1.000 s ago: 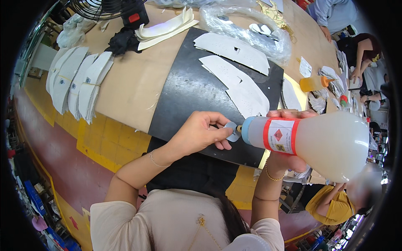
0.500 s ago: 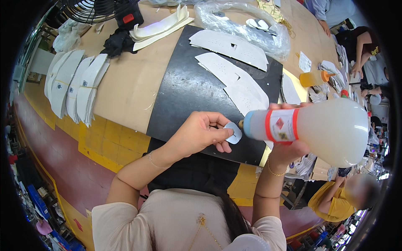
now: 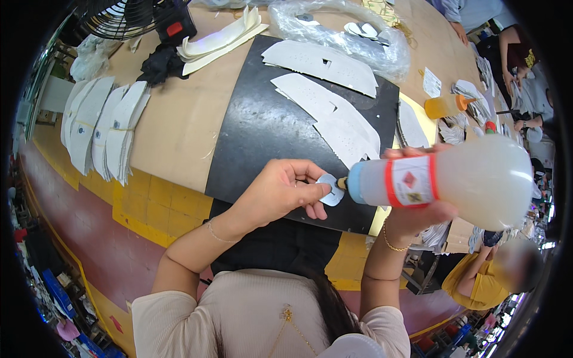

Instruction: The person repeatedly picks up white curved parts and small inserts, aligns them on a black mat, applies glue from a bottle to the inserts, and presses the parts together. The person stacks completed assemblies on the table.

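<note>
My left hand (image 3: pixel 293 190) pinches a small light-grey rounded piece (image 3: pixel 332 195) between thumb and fingers, over the near edge of a black mat (image 3: pixel 239 140). A big translucent squeeze bottle (image 3: pixel 483 179) with a pale-blue collar and a red-edged label lies tilted sideways in my right hand (image 3: pixel 427 215), fingers wrapped around it. Its dark nozzle tip (image 3: pixel 342 183) points left and is at the small piece; whether they touch I cannot tell. Beyond my hands, white perforated cut panels (image 3: pixel 331 113) lie overlapping on the mat, with another panel (image 3: pixel 319 65) behind them.
Banded stacks of white panels (image 3: pixel 104 128) stand at the table's left edge. Farther back are a black fan (image 3: pixel 122 18), a black cloth (image 3: pixel 161 65), curved cream pieces (image 3: pixel 221 39) and a clear plastic bag (image 3: pixel 382 56). At right lies an amber bottle (image 3: pixel 441 107); several co-workers sit beyond.
The bottle's nozzle has come onto or right over the small piece, and the bottle has tilted slightly. My left hand has barely moved. The view has shifted a little.
</note>
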Action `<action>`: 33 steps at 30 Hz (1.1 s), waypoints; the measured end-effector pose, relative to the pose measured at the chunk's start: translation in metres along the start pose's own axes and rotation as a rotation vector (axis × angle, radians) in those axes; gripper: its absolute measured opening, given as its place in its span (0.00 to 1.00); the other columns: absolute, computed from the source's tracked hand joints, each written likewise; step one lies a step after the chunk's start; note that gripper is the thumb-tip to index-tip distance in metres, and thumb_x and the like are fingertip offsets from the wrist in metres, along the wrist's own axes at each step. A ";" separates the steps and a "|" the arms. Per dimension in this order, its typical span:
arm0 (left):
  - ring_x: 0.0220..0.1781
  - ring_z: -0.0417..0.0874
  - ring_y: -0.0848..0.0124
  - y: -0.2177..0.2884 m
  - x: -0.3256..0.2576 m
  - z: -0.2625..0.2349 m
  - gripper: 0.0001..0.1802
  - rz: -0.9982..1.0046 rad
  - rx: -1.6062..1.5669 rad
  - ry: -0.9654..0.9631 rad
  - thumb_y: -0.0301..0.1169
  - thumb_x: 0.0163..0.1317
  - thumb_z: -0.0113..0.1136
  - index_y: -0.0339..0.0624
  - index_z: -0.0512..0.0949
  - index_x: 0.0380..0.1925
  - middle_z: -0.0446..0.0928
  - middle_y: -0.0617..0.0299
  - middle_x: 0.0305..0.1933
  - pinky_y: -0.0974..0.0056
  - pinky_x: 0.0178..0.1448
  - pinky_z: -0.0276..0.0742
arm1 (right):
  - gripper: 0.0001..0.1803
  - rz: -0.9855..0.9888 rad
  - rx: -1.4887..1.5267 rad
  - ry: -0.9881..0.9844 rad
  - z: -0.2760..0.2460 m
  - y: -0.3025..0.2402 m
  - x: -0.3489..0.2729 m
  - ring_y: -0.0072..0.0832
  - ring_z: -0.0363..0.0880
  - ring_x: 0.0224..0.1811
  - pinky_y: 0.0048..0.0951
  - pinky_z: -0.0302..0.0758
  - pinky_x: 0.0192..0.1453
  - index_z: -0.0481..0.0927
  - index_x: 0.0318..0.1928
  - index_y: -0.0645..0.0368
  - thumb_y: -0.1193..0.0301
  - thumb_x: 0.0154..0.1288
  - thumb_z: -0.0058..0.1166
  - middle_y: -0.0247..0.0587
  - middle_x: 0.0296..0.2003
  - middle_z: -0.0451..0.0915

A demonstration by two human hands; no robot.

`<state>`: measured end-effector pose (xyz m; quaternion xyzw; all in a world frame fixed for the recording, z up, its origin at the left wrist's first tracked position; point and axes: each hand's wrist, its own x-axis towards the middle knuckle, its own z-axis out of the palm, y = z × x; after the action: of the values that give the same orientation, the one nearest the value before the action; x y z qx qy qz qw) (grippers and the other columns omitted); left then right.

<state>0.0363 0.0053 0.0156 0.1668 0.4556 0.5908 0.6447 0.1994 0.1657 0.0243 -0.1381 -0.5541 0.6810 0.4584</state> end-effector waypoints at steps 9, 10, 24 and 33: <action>0.31 0.88 0.68 0.002 0.001 0.001 0.10 -0.017 0.005 0.006 0.24 0.68 0.64 0.27 0.80 0.43 0.84 0.54 0.34 0.67 0.37 0.85 | 0.57 0.025 -0.196 0.103 0.007 -0.010 0.003 0.47 0.88 0.40 0.49 0.85 0.49 0.67 0.62 0.63 0.23 0.51 0.56 0.54 0.43 0.85; 0.31 0.88 0.69 0.002 0.001 0.002 0.10 -0.022 0.004 0.005 0.24 0.68 0.63 0.27 0.80 0.44 0.84 0.55 0.34 0.67 0.37 0.85 | 0.58 0.049 -0.248 0.132 0.008 -0.010 0.003 0.47 0.88 0.40 0.49 0.85 0.50 0.67 0.62 0.63 0.23 0.51 0.56 0.54 0.43 0.85; 0.30 0.87 0.69 0.002 0.002 0.001 0.10 -0.033 -0.010 -0.005 0.24 0.68 0.63 0.27 0.80 0.44 0.84 0.55 0.34 0.66 0.37 0.84 | 0.55 0.012 -0.082 0.062 0.004 -0.010 0.000 0.52 0.86 0.47 0.54 0.86 0.51 0.64 0.64 0.64 0.34 0.51 0.67 0.56 0.50 0.81; 0.29 0.87 0.69 0.003 0.001 0.001 0.09 -0.039 -0.012 -0.009 0.25 0.69 0.63 0.27 0.80 0.43 0.84 0.54 0.35 0.66 0.37 0.85 | 0.55 0.076 -0.041 0.099 0.001 -0.013 0.004 0.55 0.86 0.45 0.56 0.86 0.49 0.65 0.64 0.67 0.34 0.52 0.67 0.55 0.46 0.82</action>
<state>0.0354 0.0070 0.0185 0.1567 0.4522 0.5801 0.6592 0.2031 0.1677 0.0377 -0.2021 -0.5388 0.6788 0.4561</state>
